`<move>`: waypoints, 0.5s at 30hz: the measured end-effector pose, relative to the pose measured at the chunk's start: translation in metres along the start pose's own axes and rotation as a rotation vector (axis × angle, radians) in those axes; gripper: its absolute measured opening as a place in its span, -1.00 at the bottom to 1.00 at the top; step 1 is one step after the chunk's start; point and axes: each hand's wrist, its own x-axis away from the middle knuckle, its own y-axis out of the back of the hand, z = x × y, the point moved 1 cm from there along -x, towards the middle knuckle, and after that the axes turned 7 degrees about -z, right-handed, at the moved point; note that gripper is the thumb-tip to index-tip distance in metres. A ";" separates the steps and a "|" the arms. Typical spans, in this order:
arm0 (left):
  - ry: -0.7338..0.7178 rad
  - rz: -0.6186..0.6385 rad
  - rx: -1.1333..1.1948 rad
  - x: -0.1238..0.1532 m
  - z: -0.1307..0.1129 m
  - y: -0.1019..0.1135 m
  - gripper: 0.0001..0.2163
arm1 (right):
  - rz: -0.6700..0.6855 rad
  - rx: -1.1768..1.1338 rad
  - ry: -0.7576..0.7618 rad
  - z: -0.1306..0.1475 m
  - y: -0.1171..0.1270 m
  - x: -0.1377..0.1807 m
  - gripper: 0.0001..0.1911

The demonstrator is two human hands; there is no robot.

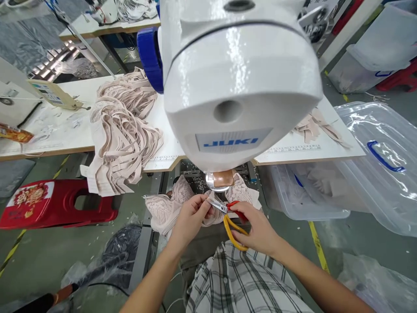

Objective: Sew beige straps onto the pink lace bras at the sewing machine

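Observation:
My left hand (190, 216) pinches a piece of pale pink lace fabric (164, 208) just below the head of a white JUKI sewing machine (234, 82). My right hand (257, 228) grips small scissors (230, 217) with a yellow and a red handle. The blades point left and meet the fabric at my left fingertips. More of the lace piece lies over my lap, under both hands.
A heap of beige straps and lace pieces (124, 130) lies on the white table (61, 134) to the left. Clear plastic bins (384, 169) stand at the right, a red stool (55, 202) at the left. A black bag (120, 254) lies on the floor.

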 end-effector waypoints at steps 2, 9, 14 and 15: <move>-0.002 -0.021 -0.004 -0.001 0.001 0.001 -0.70 | 0.036 -0.008 -0.055 -0.002 0.000 -0.002 -0.61; -0.061 -0.062 -0.030 -0.004 0.005 0.001 -0.67 | 0.084 -0.050 -0.152 -0.010 0.007 -0.001 -0.66; -0.112 -0.176 -0.031 -0.005 0.006 0.004 -0.69 | -0.033 0.007 -0.186 -0.024 0.019 0.014 -0.71; -0.136 -0.201 -0.078 -0.005 0.006 0.006 -0.71 | -0.034 0.029 -0.183 -0.029 0.026 0.016 -0.70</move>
